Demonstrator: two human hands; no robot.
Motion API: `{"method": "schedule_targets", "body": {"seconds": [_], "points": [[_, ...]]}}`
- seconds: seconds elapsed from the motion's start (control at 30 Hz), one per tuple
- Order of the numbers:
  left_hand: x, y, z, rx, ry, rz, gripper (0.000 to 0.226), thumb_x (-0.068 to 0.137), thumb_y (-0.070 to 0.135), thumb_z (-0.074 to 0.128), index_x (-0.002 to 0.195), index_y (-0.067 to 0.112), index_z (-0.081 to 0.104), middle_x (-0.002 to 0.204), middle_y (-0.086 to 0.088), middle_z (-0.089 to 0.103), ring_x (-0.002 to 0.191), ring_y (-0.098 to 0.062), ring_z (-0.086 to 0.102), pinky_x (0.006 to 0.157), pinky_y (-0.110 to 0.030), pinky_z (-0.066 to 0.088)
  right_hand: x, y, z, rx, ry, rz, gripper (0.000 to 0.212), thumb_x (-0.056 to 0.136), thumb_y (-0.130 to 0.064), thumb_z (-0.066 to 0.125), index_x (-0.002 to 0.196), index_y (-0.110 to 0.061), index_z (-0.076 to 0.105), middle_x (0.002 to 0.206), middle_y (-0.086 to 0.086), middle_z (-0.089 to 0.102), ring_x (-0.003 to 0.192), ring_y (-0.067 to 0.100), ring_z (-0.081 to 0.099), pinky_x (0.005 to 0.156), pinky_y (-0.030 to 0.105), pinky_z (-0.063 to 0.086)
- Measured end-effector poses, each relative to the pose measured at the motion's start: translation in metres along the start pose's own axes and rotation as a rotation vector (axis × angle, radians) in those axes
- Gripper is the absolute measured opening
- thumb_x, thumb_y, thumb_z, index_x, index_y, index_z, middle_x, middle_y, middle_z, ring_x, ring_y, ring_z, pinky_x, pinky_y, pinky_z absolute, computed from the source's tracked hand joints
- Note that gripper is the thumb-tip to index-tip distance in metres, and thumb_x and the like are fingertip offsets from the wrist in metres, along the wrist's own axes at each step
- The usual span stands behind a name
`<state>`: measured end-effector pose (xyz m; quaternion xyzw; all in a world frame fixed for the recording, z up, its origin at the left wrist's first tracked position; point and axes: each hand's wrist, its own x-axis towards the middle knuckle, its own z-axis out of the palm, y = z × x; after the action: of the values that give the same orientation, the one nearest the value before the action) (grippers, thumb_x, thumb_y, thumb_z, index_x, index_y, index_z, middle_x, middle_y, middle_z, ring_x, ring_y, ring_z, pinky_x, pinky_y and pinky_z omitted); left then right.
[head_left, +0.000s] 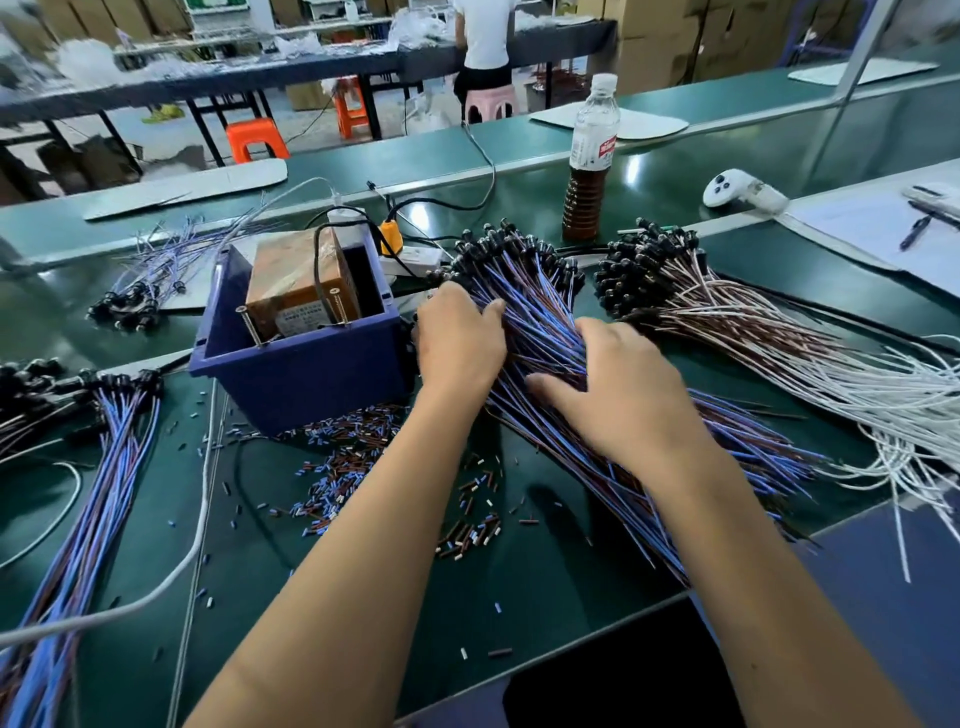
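Hands first: our left hand (460, 338) curls its fingers down into the wires (540, 322) near their black plugs (498, 249) and grips the strands. Our right hand (623, 400) lies released, fingers spread flat, pressing on the middle of the same bundle. We see the wires resting on the worktop (545, 571), their long axis running from the plugs at the far left to the bare tips at the near right. A bin (301, 379) stands just beside the left hand. A white bundle (753, 322) lies to the right, with a bottle (592, 156) beyond.
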<state>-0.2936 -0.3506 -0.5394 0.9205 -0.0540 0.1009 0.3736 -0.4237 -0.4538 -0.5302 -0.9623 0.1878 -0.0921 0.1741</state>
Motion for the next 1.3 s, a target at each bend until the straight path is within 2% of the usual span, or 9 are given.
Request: {"method": "schedule_targets", "body": {"seconds": [0.17,0.3,0.53,0.63,0.73,0.8,1.03,1.17,1.3], "points": [[0.003,0.020,-0.005,-0.223,0.071,0.145,0.018,0.094,0.022,0.074,0.103,0.009,0.066,0.082,0.001,0.064,0.077,-0.015,0.062,0.074,-0.031,0.052,-0.001,-0.011,0.019,-0.225,-0.050,-0.018,0.093,0.098,-0.065,0.053,0.162,-0.009,0.013,0.165,0.011,0.031,0.150,0.031,0.034,0.121,0.058,0.028],[0.007,0.032,-0.003,-0.226,0.041,0.185,0.007,0.092,0.018,0.074,0.094,0.012,0.072,0.085,0.001,0.069,0.083,-0.016,0.066,0.081,-0.033,0.057,-0.002,-0.010,0.030,-0.279,-0.018,-0.016,0.098,0.099,-0.062,0.052,0.163,-0.008,0.002,0.170,0.012,0.018,0.154,0.030,0.025,0.123,0.056,0.022],[-0.006,0.020,-0.010,-0.276,-0.017,0.153,0.021,0.095,0.027,0.067,0.079,0.014,0.071,0.071,0.006,0.066,0.069,-0.011,0.062,0.068,-0.029,0.051,0.001,-0.013,0.034,-0.265,-0.043,0.020,0.114,0.091,-0.068,0.062,0.163,-0.009,-0.002,0.172,0.013,0.010,0.160,0.031,0.008,0.125,0.062,0.008],[-0.011,0.010,-0.028,-0.299,-0.197,0.135,0.039,0.102,0.031,0.059,0.074,0.006,0.071,0.065,-0.005,0.072,0.063,-0.023,0.071,0.068,-0.038,0.061,-0.003,-0.025,0.029,-0.175,0.074,0.013,0.107,0.089,-0.062,0.069,0.163,-0.009,0.013,0.171,0.013,0.018,0.161,0.030,0.003,0.125,0.062,-0.001],[-0.017,-0.009,-0.060,-0.118,-0.440,0.173,0.046,0.103,0.029,0.058,0.064,0.006,0.066,0.054,-0.005,0.068,0.048,-0.020,0.067,0.050,-0.029,0.056,-0.016,-0.049,0.030,0.052,0.352,-0.176,0.062,0.089,-0.029,0.074,0.143,-0.007,0.054,0.140,0.014,0.060,0.139,0.034,0.046,0.120,0.051,0.031],[-0.021,-0.026,-0.087,0.012,-0.550,0.176,0.040,0.103,0.023,0.054,0.071,0.004,0.068,0.057,-0.007,0.069,0.049,-0.019,0.068,0.046,-0.026,0.055,-0.028,-0.071,0.035,0.197,0.395,-0.256,0.037,0.086,-0.017,0.069,0.122,-0.008,0.068,0.110,0.012,0.070,0.109,0.032,0.056,0.099,0.040,0.045],[-0.031,-0.099,-0.182,0.177,-0.680,-0.020,0.036,0.103,0.013,0.044,0.083,0.001,0.071,0.068,-0.012,0.075,0.059,-0.019,0.074,0.046,-0.023,0.052,-0.053,-0.160,0.073,0.383,0.017,-0.389,0.013,0.090,-0.024,0.063,0.102,-0.017,0.062,0.088,0.006,0.070,0.082,0.032,0.063,0.062,0.038,0.042],[-0.034,-0.141,-0.219,0.358,-0.653,-0.140,0.033,0.095,0.010,0.048,0.070,0.003,0.069,0.064,-0.012,0.072,0.055,-0.022,0.070,0.050,-0.027,0.053,-0.062,-0.212,0.095,0.522,-0.203,-0.437,0.012,0.089,-0.020,0.063,0.098,-0.013,0.067,0.089,0.011,0.072,0.081,0.036,0.065,0.068,0.045,0.056],[-0.031,-0.183,-0.243,0.661,-0.420,-0.164,0.031,0.088,0.010,0.061,0.058,0.013,0.053,0.058,-0.005,0.054,0.068,-0.029,0.056,0.061,-0.030,0.041,-0.061,-0.263,0.120,0.546,-0.434,-0.442,0.016,0.092,-0.019,0.062,0.098,-0.005,0.068,0.095,0.022,0.072,0.089,0.045,0.071,0.077,0.053,0.061]]}}
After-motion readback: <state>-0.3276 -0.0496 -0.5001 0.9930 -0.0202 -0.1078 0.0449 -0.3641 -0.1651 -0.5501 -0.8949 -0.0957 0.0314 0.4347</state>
